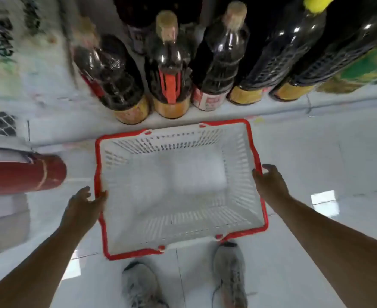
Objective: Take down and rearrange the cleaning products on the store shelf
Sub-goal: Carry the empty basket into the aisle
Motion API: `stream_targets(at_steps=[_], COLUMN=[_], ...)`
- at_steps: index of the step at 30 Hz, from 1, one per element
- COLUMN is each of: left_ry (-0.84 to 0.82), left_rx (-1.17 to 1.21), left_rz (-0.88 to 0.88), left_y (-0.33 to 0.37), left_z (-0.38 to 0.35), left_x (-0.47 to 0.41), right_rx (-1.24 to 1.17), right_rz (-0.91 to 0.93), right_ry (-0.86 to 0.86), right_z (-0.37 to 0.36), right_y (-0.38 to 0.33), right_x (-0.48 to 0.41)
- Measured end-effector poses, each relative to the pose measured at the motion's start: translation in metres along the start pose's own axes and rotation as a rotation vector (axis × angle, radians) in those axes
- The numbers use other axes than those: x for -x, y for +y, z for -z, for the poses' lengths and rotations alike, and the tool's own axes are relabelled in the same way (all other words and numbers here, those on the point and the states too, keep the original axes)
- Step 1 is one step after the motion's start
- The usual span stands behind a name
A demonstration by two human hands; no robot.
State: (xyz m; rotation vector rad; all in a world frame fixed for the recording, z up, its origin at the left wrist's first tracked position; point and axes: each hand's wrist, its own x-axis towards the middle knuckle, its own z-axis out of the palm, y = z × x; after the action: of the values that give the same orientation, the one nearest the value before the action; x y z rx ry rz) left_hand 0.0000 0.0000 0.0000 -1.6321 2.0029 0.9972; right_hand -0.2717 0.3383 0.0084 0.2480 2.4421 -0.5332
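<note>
An empty white plastic basket point(238, 150) with a red rim sits low in front of my feet, just below the bottom shelf. My left hand point(83, 205) is at its left rim, thumb on the red edge. At the right rim my right hand point(269, 181) has its thumb inside and its fingers outside. Several large bottles of dark liquid point(169, 70) with yellow labels stand along the white bottom shelf point(272, 107) right behind the basket. The picture is blurred.
A dark red roll point(27, 172) lies on the left beside grey boxes. Two bottles with yellow caps point(280, 54) lean at the right of the shelf. My grey shoes point(229, 270) stand on the white tiled floor point(327, 156).
</note>
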Motion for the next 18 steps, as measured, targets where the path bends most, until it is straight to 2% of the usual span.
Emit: stream_targets(at_steps=[4,9,13,18], left_ry=[0.114,0.309,0.309,0.336], left_rx=[0.045,-0.06,-0.05,0.062], left_rz=[-0.051,-0.076,-0.084,-0.074], left_y=[0.01,0.012,0.01,-0.009], left_z=[-0.025,-0.043,-0.04,-0.003], left_x=[-0.031,-0.038,-0.018,0.035], right_rx=[0.031,0.129,0.136,0.134], right_rz=[0.111,0.187,0.182,0.202], right_ry=[0.043,0.134,0.129,0.129], right_z=[-0.019,-0.034,-0.031,-0.009], right_y=[0.003,0.017,0.017,0.008], right_x=[-0.036,-0.052,-0.035,0.024])
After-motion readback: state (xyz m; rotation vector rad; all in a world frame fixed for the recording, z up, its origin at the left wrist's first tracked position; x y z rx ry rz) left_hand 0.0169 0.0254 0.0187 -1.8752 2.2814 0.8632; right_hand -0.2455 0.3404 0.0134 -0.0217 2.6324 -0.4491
